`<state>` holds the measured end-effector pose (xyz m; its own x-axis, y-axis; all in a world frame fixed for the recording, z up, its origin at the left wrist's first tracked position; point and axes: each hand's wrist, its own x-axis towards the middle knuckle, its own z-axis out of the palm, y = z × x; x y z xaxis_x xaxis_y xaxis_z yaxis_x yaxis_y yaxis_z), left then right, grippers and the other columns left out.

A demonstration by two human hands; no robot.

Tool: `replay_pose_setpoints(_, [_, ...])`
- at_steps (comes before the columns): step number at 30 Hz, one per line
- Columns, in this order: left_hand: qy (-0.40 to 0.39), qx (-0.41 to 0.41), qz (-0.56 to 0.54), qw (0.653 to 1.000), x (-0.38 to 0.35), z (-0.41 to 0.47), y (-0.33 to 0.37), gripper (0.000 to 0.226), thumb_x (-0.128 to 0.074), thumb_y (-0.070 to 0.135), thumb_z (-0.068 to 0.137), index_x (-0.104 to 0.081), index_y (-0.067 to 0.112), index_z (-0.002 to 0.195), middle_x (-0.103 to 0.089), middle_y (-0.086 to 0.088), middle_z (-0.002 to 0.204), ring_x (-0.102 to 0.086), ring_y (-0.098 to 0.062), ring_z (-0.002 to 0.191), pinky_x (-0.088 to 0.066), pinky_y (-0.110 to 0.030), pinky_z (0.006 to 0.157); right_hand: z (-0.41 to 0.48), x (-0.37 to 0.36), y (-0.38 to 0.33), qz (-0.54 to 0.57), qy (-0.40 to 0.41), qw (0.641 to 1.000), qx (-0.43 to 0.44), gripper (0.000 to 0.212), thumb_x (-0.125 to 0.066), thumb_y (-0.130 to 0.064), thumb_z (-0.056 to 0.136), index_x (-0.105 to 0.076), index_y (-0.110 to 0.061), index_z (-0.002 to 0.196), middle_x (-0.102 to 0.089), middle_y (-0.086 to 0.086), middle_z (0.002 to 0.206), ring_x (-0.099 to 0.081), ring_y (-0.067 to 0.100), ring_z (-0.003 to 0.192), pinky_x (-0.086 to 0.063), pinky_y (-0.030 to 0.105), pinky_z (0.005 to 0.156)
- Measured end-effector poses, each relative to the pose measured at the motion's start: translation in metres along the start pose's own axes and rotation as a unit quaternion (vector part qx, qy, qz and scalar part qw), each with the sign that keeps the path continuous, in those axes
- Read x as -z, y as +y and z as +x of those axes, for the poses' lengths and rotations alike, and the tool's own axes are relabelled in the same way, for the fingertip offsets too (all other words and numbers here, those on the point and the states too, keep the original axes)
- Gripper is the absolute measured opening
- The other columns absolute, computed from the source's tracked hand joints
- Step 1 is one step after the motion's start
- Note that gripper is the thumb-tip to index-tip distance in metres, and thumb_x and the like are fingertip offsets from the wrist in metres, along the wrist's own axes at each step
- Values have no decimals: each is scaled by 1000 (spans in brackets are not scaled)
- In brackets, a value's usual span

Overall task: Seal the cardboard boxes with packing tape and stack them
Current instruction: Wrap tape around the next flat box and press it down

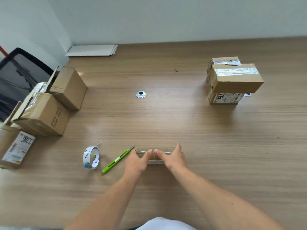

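Cardboard, small and flat: the box (155,160) sits on the tabletop (166,117) near-centre, right in front of us, under both hands.

- Left hand (137,161) takes the left end and right hand (172,159) the right end. The thumbs lie on top with their tips almost meeting mid-box. The fingers are draped over the ends, so we hold the box rather than hover over it. The backs of the hands hide most of the fingers, so how far they wrap down the far side is unclear.
- Why we hold it this way, as we read it: the thumbs rub the clear tape down along the seam from the middle outward while the fingers stop the box sliding.
- Orientation: the long axis runs left-right, roughly parallel to the near tabletop edge. The taped face is up, and the strip appears to follow that same axis.
- Tape roll (91,157) stands on edge just left of us. The green cutter (118,159) lies between it and the box, tip pointing up-right toward the box corner. Both are within reach of the left hand.
- Sealed stack (232,80) is far right, taped tops up, well apart from the box, and is probably where this one goes next.
- Open boxes (43,113) are piled far left.
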<state>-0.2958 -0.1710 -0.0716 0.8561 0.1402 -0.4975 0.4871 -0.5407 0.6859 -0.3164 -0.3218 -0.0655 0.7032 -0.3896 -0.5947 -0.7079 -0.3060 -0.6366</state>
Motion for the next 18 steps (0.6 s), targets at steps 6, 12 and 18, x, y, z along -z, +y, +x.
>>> replay_pose_setpoints(6, [51, -3, 31, 998, -12, 6, -6, 57, -70, 64, 81, -58, 16, 108, -70, -6, 108, -63, -30, 109, -50, -40, 92, 9, -12, 0, -25, 54, 998, -7, 101, -80, -66, 71, -37, -8, 142, -51, 19, 138, -46, 36, 132, -40, 40, 108])
replay_pose_setpoints(12, [63, -28, 75, 995, -9, 8, -8, 47, -62, 55, 92, -59, 11, 108, -70, -12, 101, -62, -35, 104, -43, -36, 82, 14, -9, 8, -37, 50, 998, 19, 70, -73, -57, 84, -50, -6, 126, -58, 16, 127, -54, 35, 122, -43, 37, 99])
replay_pose_setpoints(18, [58, -73, 103, 990, 5, 17, -16, 42, -53, 42, 101, -47, 13, 72, -58, -6, 69, -56, -37, 82, -32, -39, 68, 16, 6, 16, -58, 35, 995, 67, 39, -60, -49, 96, -58, -10, 98, -65, 3, 88, -59, 27, 87, -44, 35, 72])
